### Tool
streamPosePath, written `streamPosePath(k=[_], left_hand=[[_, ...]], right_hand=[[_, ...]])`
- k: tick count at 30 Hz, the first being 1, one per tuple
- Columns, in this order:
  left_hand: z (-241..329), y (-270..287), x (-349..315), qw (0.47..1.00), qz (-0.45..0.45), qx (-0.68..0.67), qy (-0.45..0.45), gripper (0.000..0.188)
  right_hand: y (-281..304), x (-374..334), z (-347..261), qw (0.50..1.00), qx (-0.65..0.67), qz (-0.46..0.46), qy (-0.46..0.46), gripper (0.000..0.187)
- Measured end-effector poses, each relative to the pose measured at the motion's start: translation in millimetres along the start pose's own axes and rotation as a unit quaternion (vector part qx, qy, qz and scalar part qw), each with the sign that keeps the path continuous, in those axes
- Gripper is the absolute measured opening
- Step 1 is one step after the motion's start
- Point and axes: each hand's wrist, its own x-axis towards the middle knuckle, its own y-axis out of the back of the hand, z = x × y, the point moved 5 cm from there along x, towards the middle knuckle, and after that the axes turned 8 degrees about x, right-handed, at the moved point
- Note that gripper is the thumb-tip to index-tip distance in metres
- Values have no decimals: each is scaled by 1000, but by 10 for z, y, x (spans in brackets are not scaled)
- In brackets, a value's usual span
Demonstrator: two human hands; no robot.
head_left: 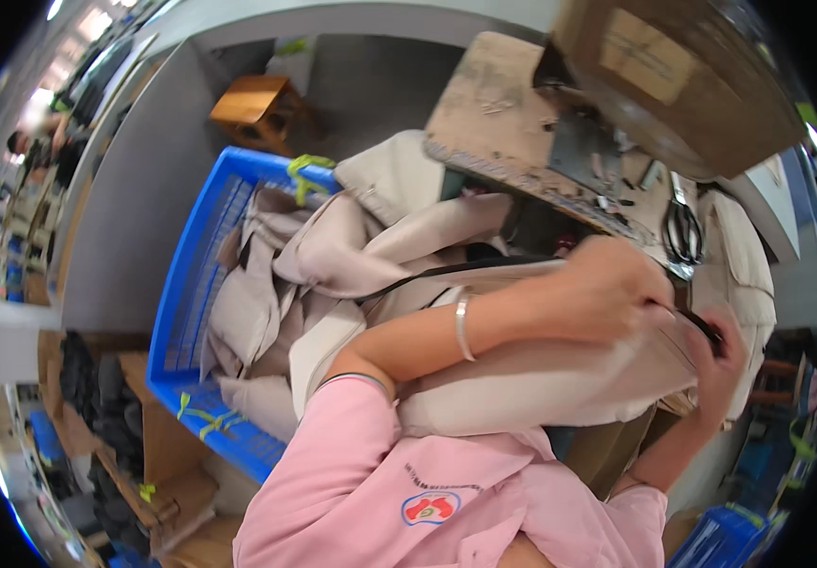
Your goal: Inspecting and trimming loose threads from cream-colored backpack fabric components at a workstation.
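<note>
Two hands: both closed at the right end of a beige panel that lies across the lap of a worker in a pink shirt.
Left hand: curled into a loose fist, knuckles up, the left hand appears to pinch the panel near its far edge; blur hides the fingertips. Its forearm, wearing a bracelet, rests across the panel.
Right hand: fingers bent around the panel's end, the right hand grips beside a dark bit of trim.
Panel's feel: probably light for its size and soft, bulging and folding rather than standing flat; its smooth face may slide a little against the shirt.
Dark strip: a narrow dark strip runs along the far edge, likely firmer than the beige field and the better place to take hold.
Best grip: both hands close together on the edge, thumb against fingers, with the lap bearing the slack; a hold on the broad middle would likely just crease it.
Fragility: nothing looks breakable, though hard tugging could strain an edge.
Blue basket: at left, the basket holds heaped beige pieces.
Table: beyond the hands, scissors lie on a worn table.
</note>
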Motion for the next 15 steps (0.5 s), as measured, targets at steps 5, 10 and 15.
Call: streamPosePath(k=[5, 10, 15], left_hand=[[-771, 125, 15, 992, -23, 45, 118, 18], [-1142, 295, 198, 966, -82, 18, 245, 18], [-1550, 385, 219, 942, 0, -148, 302, 19]], right_hand=[[-512, 605, 132, 992, -42, -103, 54, 24], [-597, 1100, 363, 992, -12, -100, 70, 21], [-767, 1416, 561, 991, 37, -120, 37, 22]])
